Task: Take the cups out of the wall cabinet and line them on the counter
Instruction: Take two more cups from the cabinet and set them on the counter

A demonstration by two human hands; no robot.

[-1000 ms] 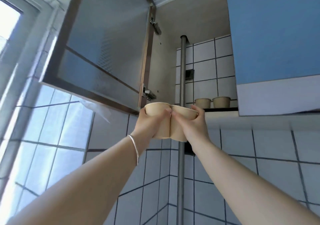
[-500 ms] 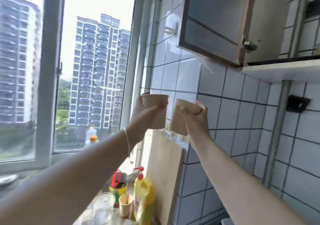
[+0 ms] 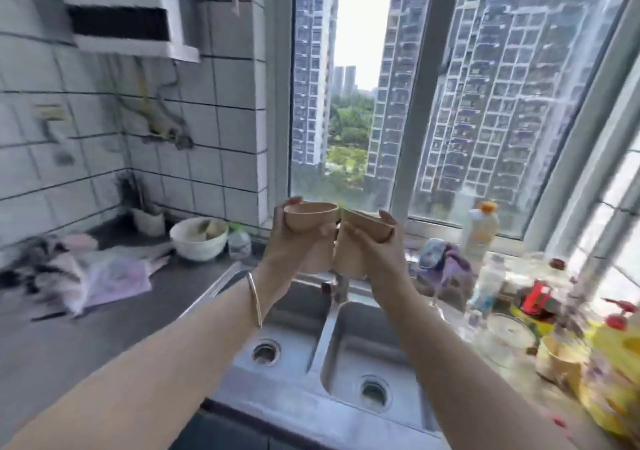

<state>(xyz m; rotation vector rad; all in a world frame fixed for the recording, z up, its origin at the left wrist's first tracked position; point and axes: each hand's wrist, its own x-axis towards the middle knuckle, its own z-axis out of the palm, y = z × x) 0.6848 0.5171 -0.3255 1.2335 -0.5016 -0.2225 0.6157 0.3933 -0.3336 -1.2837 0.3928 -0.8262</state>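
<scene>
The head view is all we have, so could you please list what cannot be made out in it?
- Left cup: lower wall covered by the left hand.
- Right cup: base hidden by the right hand.
- Clutter beside the sink, right edge: motion-blurred, partly cropped.
- Wall cabinet: out of frame.

A dark counter (image 3: pixel 114 325) runs left of the left hand (image 3: pixel 287 249), carrying a white bowl (image 3: pixel 198 238), a small clear bottle (image 3: pixel 239 243) and crumpled plastic bags (image 3: pixel 104 276). Below both hands sits a double steel sink (image 3: pixel 332 356). Right of the right hand (image 3: pixel 375 259), blurred bottles and a tan cup (image 3: pixel 557 359) crowd the counter.
</scene>
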